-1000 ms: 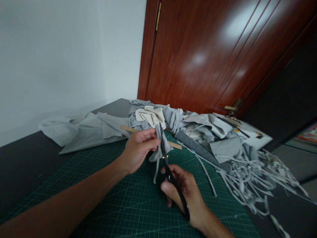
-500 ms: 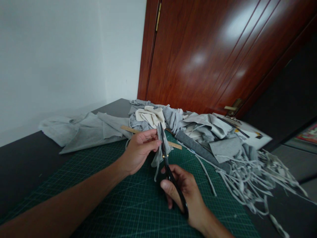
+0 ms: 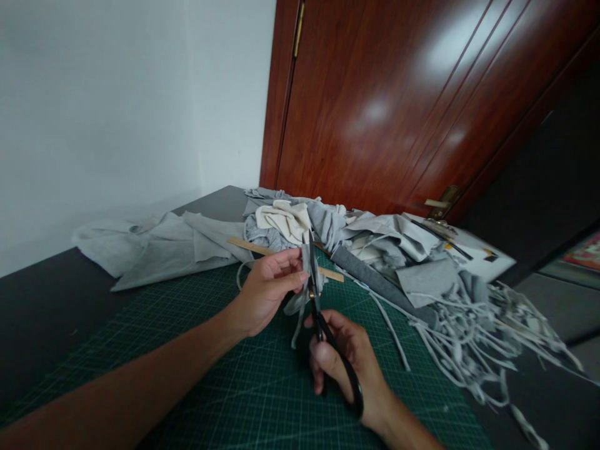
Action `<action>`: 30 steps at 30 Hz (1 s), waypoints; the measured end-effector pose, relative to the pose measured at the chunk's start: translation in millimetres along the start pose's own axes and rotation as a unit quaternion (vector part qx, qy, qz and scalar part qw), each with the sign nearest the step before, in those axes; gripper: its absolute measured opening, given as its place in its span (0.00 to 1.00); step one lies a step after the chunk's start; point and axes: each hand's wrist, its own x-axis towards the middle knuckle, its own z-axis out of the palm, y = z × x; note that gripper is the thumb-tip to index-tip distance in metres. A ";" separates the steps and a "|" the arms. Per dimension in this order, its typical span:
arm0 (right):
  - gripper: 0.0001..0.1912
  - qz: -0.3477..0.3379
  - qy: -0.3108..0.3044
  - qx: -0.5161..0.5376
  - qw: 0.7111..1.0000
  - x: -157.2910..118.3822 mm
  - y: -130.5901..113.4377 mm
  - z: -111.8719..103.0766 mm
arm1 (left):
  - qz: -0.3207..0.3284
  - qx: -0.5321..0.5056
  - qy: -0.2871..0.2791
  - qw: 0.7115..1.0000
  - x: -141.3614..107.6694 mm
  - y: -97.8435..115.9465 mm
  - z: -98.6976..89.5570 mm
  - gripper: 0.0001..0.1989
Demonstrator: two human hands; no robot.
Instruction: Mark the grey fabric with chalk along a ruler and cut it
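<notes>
Between the fingers and thumb of my left hand (image 3: 274, 289) a small piece of light grey fabric (image 3: 295, 304) is pinched, its narrow end hanging down over the mat. My right hand (image 3: 349, 362) is wrapped round the black handles of a pair of scissors (image 3: 315, 301). The scissor blades point away from me, slightly parted, right beside my left fingertips and against the fabric. Part of the fabric is hidden behind the blades and my fingers. Beneath both hands lies a green cutting mat (image 3: 225, 381) with a printed grid.
Behind my hands a wooden ruler (image 3: 332, 275) lies across the mat. Grey cloth (image 3: 164, 253) spreads at left; a cream cloth (image 3: 284, 219) sits in the middle pile. To the right are a dark grey roll (image 3: 370, 278), tangled fabric strips (image 3: 469, 344) and a white board (image 3: 487, 250).
The scissor blades have shifted slightly right and opened a little. My left hand has moved a touch to the right, still pinching the fabric.
</notes>
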 end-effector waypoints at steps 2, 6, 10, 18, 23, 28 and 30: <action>0.29 -0.005 -0.011 0.003 1.000 0.6 -0.2 -0.9 | -0.004 0.000 -0.003 1.000 -0.1 -0.8 1.1 0.14; 0.29 0.001 -0.015 0.000 1.000 1.3 -2.1 -1.5 | -0.009 -0.002 0.001 1.000 0.1 -2.1 1.7 0.15; 0.29 0.010 -0.015 0.008 1.000 0.7 -3.1 -0.6 | -0.007 -0.009 0.003 1.000 -0.6 -3.1 0.7 0.16; 0.27 0.006 -0.014 0.037 0.999 0.4 -0.5 1.2 | -0.002 -0.019 0.008 1.000 -0.5 -3.6 0.7 0.18; 0.27 0.008 -0.014 0.045 0.999 0.0 1.1 1.7 | -0.002 -0.036 0.008 0.999 1.3 -5.4 0.2 0.19; 0.25 0.010 -0.011 0.042 0.999 0.2 0.4 2.7 | 0.000 -0.040 0.005 0.999 0.2 -4.8 0.2 0.18; 0.25 0.015 -0.008 0.043 0.999 0.1 0.0 3.1 | -0.002 -0.039 0.004 0.999 -0.4 -4.4 0.8 0.19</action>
